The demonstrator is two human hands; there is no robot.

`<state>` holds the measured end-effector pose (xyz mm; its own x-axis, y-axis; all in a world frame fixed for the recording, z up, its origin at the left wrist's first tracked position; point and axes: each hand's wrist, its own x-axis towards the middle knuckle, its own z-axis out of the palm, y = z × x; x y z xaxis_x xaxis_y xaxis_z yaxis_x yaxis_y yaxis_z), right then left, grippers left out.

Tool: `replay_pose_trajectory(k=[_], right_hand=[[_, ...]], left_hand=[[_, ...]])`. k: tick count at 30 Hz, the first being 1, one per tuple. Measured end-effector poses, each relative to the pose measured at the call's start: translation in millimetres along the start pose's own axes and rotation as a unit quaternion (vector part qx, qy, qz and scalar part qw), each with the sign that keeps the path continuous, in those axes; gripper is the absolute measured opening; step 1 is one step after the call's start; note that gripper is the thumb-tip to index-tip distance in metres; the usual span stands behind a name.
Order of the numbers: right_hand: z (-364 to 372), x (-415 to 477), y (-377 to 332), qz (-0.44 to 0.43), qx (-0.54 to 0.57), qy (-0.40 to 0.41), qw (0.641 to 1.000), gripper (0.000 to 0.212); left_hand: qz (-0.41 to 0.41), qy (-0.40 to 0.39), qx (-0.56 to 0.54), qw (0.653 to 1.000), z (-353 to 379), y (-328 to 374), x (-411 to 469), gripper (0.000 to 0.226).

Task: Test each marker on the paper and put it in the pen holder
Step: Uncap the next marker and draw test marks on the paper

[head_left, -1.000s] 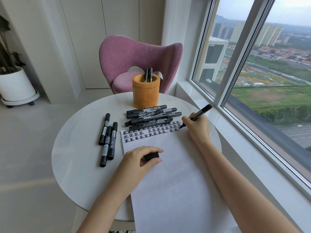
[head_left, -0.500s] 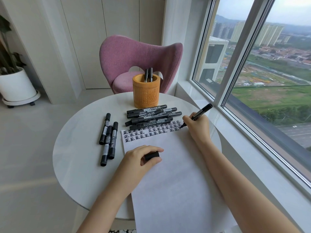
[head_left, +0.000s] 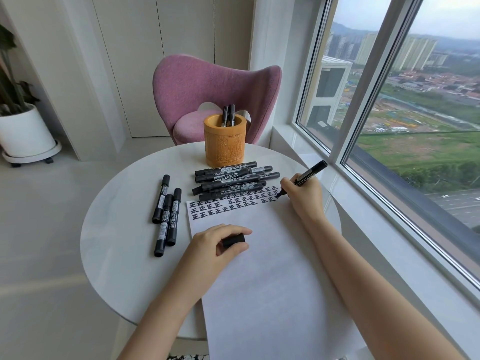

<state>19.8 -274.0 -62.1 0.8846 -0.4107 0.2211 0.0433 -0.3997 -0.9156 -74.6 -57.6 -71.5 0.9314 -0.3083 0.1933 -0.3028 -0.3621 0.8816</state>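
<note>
My right hand (head_left: 304, 196) grips an uncapped black marker (head_left: 310, 172), its tip on the top right of the white paper (head_left: 259, 276) beside rows of black written characters (head_left: 228, 203). My left hand (head_left: 215, 245) rests on the paper and holds the marker's black cap (head_left: 233, 240) between thumb and fingers. A pile of several black markers (head_left: 233, 179) lies along the paper's top edge. Three more markers (head_left: 166, 214) lie left of the paper. The orange pen holder (head_left: 224, 141) stands at the table's far side with two markers (head_left: 228, 115) in it.
The round white table (head_left: 117, 235) stands beside a window sill (head_left: 363, 229) on the right. A pink chair (head_left: 215, 92) is behind the table. A white plant pot (head_left: 24, 133) on a wheeled base sits on the floor at far left.
The marker tip has shifted slightly on the paper's top right as my right hand writes. My left hand stays put with the cap.
</note>
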Motion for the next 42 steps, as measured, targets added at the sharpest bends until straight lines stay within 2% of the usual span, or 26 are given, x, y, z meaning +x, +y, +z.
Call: replay_pose_trajectory(k=[12,19,26,42], right_hand=[[0.3,-1.1,-1.4,-0.008,-0.011,-0.005,1.0,0.025],[-1.4,-2.3,-2.1,0.008,0.007,-0.002,1.0,0.016],[-0.9,-3.2,-2.5,-0.009,-0.011,-0.015,1.0,0.023],[0.4,-1.3,-1.1,-0.006,0.007,0.018,1.0,0.024]], left_hand=[[0.003,0.0,0.0,1.0,-0.7,4.6,-1.5,0.02],[-0.004,-0.001,-0.004,1.0,-1.0,4.0,-2.2,0.021],[-0.001,-0.001,-0.003,1.0,-0.7,3.8,-1.3,0.02],[0.0,0.0,-0.008,1.0,0.6,-3.4,-0.5,0.024]])
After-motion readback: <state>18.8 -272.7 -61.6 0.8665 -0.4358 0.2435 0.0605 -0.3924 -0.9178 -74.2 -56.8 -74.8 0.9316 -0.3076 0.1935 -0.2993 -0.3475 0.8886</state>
